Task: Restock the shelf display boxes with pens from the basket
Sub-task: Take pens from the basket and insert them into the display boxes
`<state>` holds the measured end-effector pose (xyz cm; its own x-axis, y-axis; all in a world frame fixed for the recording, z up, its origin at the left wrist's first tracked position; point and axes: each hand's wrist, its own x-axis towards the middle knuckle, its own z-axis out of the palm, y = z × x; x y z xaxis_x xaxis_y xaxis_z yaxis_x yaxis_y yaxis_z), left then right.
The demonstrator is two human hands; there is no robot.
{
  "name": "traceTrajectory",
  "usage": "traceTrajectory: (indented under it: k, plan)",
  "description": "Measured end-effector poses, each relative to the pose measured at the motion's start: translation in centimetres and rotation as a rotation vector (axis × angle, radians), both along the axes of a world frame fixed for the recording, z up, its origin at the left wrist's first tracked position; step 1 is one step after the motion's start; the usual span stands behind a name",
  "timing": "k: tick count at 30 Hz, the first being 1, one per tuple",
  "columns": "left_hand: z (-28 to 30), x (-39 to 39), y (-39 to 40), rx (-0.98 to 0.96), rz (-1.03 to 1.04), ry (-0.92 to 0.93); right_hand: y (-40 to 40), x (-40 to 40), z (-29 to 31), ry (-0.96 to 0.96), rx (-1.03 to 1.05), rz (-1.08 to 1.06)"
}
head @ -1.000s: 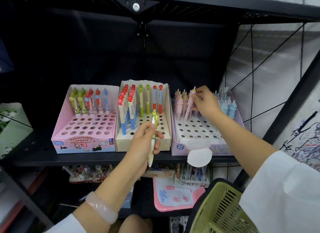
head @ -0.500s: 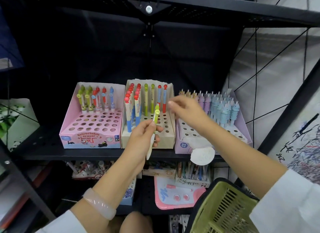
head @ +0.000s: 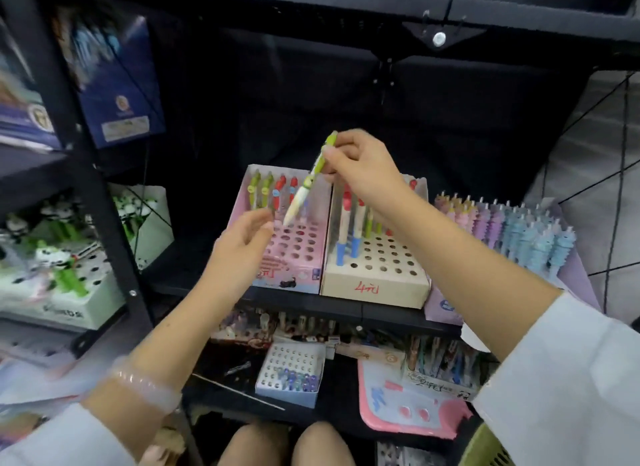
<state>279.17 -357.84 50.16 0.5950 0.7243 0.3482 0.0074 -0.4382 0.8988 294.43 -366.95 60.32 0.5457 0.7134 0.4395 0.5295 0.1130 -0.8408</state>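
Observation:
My right hand [head: 360,167] pinches the top of a green and white pen [head: 308,185], which hangs tilted with its tip over the holes of the pink display box [head: 304,275]. Just below and left of the pen's tip, my left hand [head: 242,247] hovers with relaxed fingers and holds nothing. The pink box has a back row of green, red and blue pens. Beside it stands a beige display box [head: 377,282] with several pens, and further right a purple display box [head: 568,275] full of pastel pens. A corner of the green basket [head: 485,448] shows at the bottom right.
All three boxes stand on a black metal shelf [head: 311,302]. A black upright post [head: 114,257] separates them from a white box of panda pens [head: 59,282] on the left. Below the shelf lie a small white holed box [head: 291,372] and a pink board [head: 408,406].
The green pen passed from my left hand to my right, which came over from the purple box and now holds it above the pink box. The camera swung left and closer.

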Motion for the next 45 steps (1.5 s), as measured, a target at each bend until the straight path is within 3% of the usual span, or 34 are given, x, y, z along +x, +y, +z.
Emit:
traceTrajectory:
  k: [6,12,20,32,39,42,45]
  plan:
    - [-0.4,-3.0,6.9,0.081,0.135,0.134,7.0,-0.9,-1.1,-0.159,-0.128,-0.194]
    - [-2.3,-3.7,7.5,0.0,0.042,0.178,9.8,-2.0,-1.4,-0.471,-0.289,-0.258]
    - [-3.0,-3.7,7.0,-0.079,0.011,0.121,11.9,-2.9,-3.0,-0.408,-0.331,-0.214]
    - [-3.4,-2.5,6.6,-0.096,-0.053,0.1,12.9,-3.1,-6.3,-0.532,-0.574,-0.203]
    - [-2.5,-1.1,4.2,0.3,0.071,0.127,3.8,-4.2,-7.2,-0.519,-0.292,-0.098]
    - [-2.5,1.1,1.8,0.376,-0.055,0.166,-1.5,-3.7,-9.0,-0.626,-0.321,-0.212]
    - [-3.3,3.4,-0.1,0.537,-0.02,0.375,-5.0,-1.6,-10.7,-0.652,-0.402,-0.354]
